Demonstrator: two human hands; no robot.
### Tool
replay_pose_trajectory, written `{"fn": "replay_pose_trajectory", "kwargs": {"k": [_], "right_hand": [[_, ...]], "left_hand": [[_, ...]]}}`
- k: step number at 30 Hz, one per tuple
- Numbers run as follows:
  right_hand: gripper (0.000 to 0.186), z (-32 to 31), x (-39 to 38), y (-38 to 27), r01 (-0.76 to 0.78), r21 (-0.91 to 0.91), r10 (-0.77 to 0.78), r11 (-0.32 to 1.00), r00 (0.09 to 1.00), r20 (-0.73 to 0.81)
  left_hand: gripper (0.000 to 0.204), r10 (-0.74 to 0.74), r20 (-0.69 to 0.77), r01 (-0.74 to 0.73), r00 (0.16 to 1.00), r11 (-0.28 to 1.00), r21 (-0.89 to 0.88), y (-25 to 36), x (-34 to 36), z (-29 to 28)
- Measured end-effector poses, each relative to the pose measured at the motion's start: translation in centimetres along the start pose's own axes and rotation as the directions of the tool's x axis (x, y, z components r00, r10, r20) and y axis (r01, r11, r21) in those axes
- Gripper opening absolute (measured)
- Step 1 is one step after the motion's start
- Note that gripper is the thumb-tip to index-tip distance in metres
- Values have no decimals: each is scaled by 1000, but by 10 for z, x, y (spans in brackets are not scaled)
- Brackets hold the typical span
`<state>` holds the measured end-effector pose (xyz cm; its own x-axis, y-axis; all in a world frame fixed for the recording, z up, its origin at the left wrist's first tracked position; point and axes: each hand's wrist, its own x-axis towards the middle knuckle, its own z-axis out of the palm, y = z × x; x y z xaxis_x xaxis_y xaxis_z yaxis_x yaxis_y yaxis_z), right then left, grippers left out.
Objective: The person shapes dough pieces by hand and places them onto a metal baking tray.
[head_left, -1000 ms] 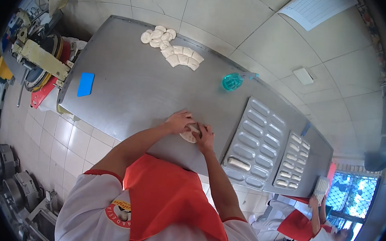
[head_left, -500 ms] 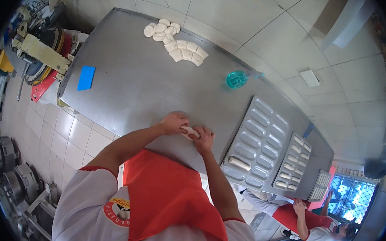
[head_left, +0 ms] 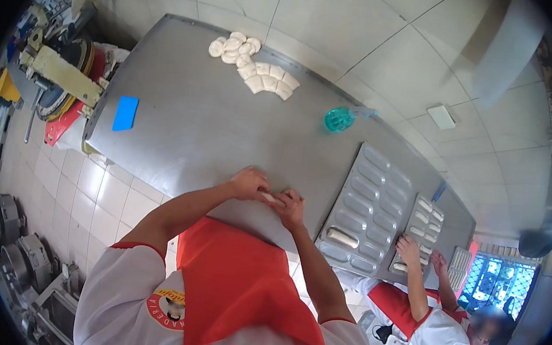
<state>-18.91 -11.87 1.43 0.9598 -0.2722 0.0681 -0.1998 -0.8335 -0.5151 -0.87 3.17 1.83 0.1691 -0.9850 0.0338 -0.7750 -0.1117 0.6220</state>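
Close to the near edge of the steel table (head_left: 189,120), both hands work one small piece of pale dough (head_left: 272,199). My left hand (head_left: 249,183) has its fingers curled round the dough's left end. From the other side, my right hand (head_left: 291,206) grips the right end with bent fingers. Only a short stretch of dough shows between them. To the right lies a large baking tray (head_left: 370,191) with long oval moulds. A single dough roll (head_left: 342,237) rests in one of its lower moulds.
Cut dough squares (head_left: 270,81) and rounder dough pieces (head_left: 235,47) lie at the far side. A blue scraper (head_left: 124,113) is at left, a teal bottle (head_left: 339,119) at right. A co-worker's hand (head_left: 408,249) is over a second, filled tray (head_left: 427,224); another tray (head_left: 457,271) lies beyond.
My hands have come slightly closer together and cover more of the dough. The co-worker at right has leaned in and brought both hands up to the second tray.
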Motion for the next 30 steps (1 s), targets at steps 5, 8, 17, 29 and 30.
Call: {"fn": "replay_pose_trajectory", "kwargs": {"k": [5, 8, 17, 29, 30], "right_hand": [[39, -3, -3, -24, -9, -63, 7, 998, 1000, -31], [48, -3, -22, -13, -19, 47, 15, 999, 995, 95], [45, 36, -43, -90, -164, 112, 172, 980, 983, -70], [55, 10, 140, -50, -548, -429, 549, 718, 825, -136], [56, 9, 149, -47, -558, -402, 547, 726, 823, -156]], "left_hand": [[38, 62, -175, -35, 983, 988, 150, 5, -16, 9], [42, -88, 244, 100, 966, 994, -38, 16, -21, -7], [81, -236, -248, 165, 940, 947, -277, 25, -70, -7], [81, -334, -293, 164, 896, 862, -479, 42, -82, -34], [83, -263, -312, 87, 913, 872, -481, 49, -67, -33]]}}
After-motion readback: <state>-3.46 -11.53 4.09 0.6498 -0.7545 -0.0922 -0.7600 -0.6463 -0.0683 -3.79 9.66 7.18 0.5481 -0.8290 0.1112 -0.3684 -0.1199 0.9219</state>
